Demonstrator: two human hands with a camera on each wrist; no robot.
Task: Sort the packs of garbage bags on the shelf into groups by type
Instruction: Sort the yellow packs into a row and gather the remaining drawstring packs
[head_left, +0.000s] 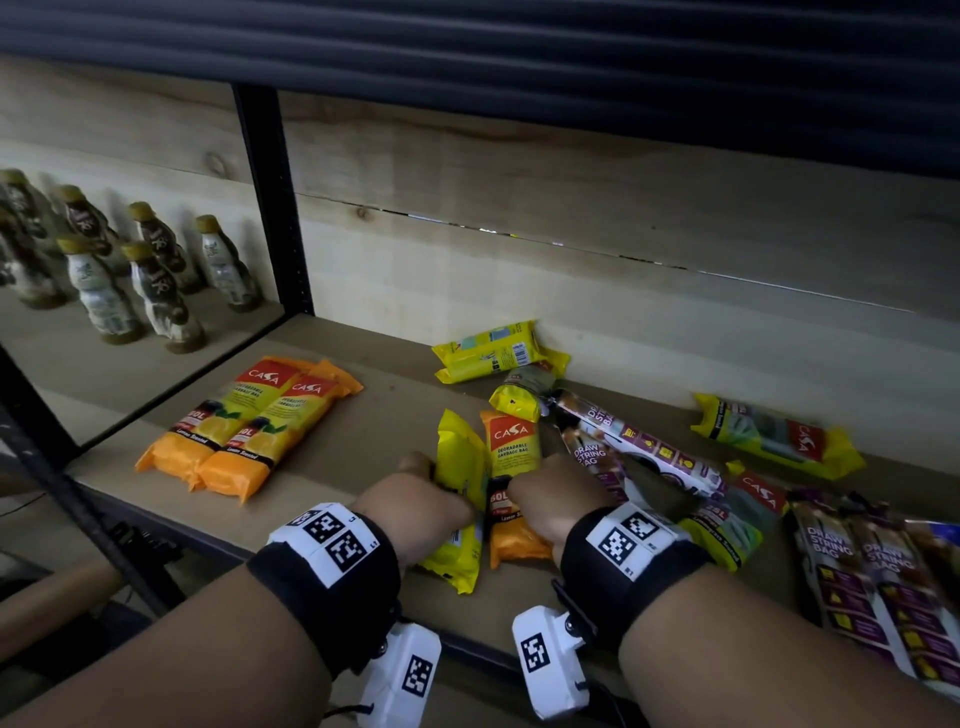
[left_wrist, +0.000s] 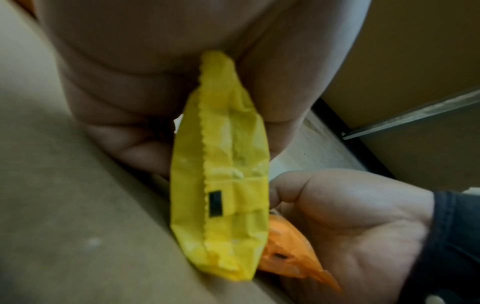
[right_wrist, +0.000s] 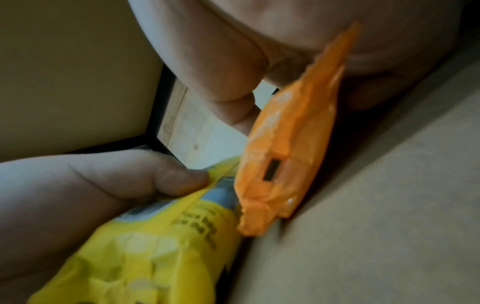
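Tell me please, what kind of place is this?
Probably a shop or stockroom. A metal-framed shelf with a wooden board behind carries many retail packs of garbage bags, several of each kind, and the next bay holds rows of identical bottles.

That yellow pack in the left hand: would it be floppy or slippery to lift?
Probably soft: the yellow pack has a creased, crinkled wrapper. Its film looks slightly glossy, so perhaps slippery, though the left hand grips it edge-up. Flat-sided, it seems unlikely to roll.

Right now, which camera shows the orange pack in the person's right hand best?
The head view: the orange pack shows its printed front, gripped by the right hand. The right wrist view shows only its blurred crimped end; the left wrist view, an orange tip.
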